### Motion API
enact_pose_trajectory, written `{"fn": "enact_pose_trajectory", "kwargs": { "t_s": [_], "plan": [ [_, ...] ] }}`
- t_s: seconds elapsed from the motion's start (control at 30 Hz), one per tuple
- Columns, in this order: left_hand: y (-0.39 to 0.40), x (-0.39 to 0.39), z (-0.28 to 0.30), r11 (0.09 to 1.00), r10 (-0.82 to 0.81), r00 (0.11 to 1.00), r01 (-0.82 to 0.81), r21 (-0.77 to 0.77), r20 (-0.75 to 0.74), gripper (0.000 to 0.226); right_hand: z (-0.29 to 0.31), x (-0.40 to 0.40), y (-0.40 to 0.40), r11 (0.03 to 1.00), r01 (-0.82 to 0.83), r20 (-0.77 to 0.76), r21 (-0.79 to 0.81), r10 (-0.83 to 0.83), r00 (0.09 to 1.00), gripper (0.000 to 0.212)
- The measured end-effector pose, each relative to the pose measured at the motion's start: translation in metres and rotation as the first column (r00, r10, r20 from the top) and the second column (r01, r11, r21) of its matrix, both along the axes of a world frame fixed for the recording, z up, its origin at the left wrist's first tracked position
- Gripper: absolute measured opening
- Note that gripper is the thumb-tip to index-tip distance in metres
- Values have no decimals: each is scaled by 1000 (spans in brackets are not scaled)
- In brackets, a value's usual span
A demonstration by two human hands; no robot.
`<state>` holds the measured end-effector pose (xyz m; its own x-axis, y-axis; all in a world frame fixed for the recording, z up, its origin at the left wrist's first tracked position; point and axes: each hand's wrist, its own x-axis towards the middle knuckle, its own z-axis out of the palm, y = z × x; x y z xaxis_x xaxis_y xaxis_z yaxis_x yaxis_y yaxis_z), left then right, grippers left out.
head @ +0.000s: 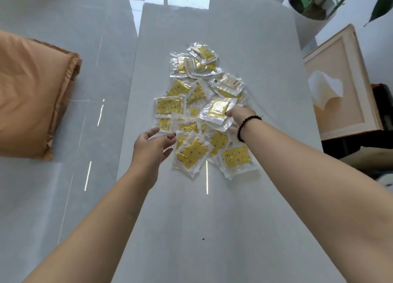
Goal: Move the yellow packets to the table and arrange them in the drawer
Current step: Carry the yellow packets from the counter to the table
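Note:
Several yellow packets in clear plastic wrappers lie in a loose pile on the pale grey table. My left hand hovers at the pile's left near edge, fingers spread and holding nothing. My right hand, with a dark bead bracelet on the wrist, reaches into the pile's right side. Its fingers pinch the corner of a gold-faced packet, which tilts up off the pile. No drawer is visible.
An orange cushion lies on the glossy floor to the left. At the right stands a tan tissue box with a tissue sticking out. A potted plant is at the far right corner.

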<state>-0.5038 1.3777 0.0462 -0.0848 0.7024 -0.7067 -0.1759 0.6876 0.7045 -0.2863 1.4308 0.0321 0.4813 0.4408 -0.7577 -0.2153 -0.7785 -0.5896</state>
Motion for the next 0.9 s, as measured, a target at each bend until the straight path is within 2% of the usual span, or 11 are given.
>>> {"fn": "enact_pose_trajectory", "kwargs": {
  "t_s": [0.1,0.17,0.27,0.33,0.43,0.57,0.73,0.9],
  "plan": [
    [-14,14,38,999,-1,1000,0,33,20,37,23,8,-25,1000,0,-88,24,3,996,45],
    [-26,23,69,999,-14,1000,13,51,19,36,54,10,-45,999,9,-209,50,1,978,38],
    [-43,32,129,992,-71,998,70,105,3,33,116,11,-73,994,34,-322,100,0,947,34],
    [-51,33,175,983,-101,995,100,157,-5,32,163,8,-95,987,60,-393,147,3,919,24],
    [-62,35,241,955,-174,984,177,239,-32,33,236,3,-125,968,82,-446,237,33,894,15],
    [-83,27,313,895,-289,955,292,337,-62,33,316,-4,-163,915,94,-418,392,86,904,22],
    [-112,9,371,813,-413,905,418,406,-103,30,394,-23,-212,828,5,-213,560,138,967,25],
    [-144,-11,403,733,-550,832,524,435,-76,30,433,-56,-270,785,-29,-52,619,78,996,24]
  ]
}}
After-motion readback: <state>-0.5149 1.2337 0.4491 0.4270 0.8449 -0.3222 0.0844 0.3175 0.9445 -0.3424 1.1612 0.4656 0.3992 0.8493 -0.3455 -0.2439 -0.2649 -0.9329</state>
